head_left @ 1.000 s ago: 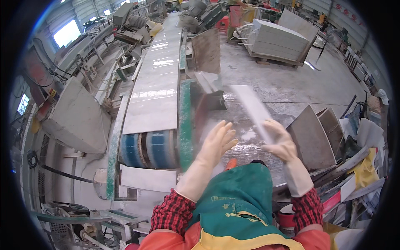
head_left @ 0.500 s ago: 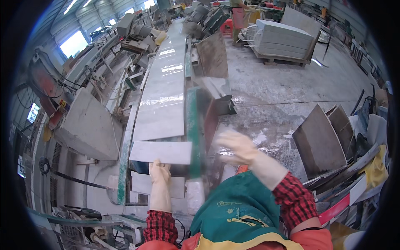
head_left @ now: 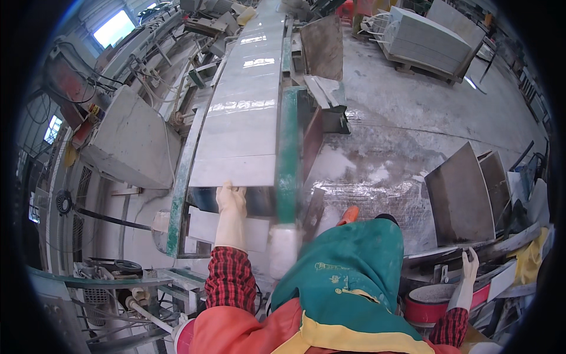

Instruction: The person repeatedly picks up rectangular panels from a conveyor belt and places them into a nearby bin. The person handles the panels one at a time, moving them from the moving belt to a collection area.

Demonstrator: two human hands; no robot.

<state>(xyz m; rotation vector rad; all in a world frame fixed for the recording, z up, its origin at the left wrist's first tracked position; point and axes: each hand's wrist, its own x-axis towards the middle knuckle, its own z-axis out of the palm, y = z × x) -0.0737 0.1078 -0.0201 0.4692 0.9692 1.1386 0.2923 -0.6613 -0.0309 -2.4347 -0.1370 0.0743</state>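
My left hand point(head_left: 231, 203), in a cream rubber glove, has its fingers closed over the near edge of a white stone slab point(head_left: 236, 171). That slab lies flat, its far edge against a row of wet white slabs point(head_left: 239, 127) on a long conveyor. Off to the right, my right hand point(head_left: 469, 268) wears the same kind of glove. It is open with fingers stretched, holds nothing visible, and is close to the lower edge of a leaning brown-grey board point(head_left: 460, 200). Whether it touches anything there I cannot tell.
A green rail point(head_left: 289, 153) borders the conveyor's right side. A red tub point(head_left: 421, 304) stands beside my right forearm. Farther off, a pallet carries stacked pale slabs point(head_left: 433, 41). A large angled grey panel point(head_left: 130, 138) stands left of the conveyor. The floor point(head_left: 383, 135) looks wet.
My left hand has pushed the white slab forward against the row on the conveyor. My right hand has swung from the middle far right and down. The view has shifted too.
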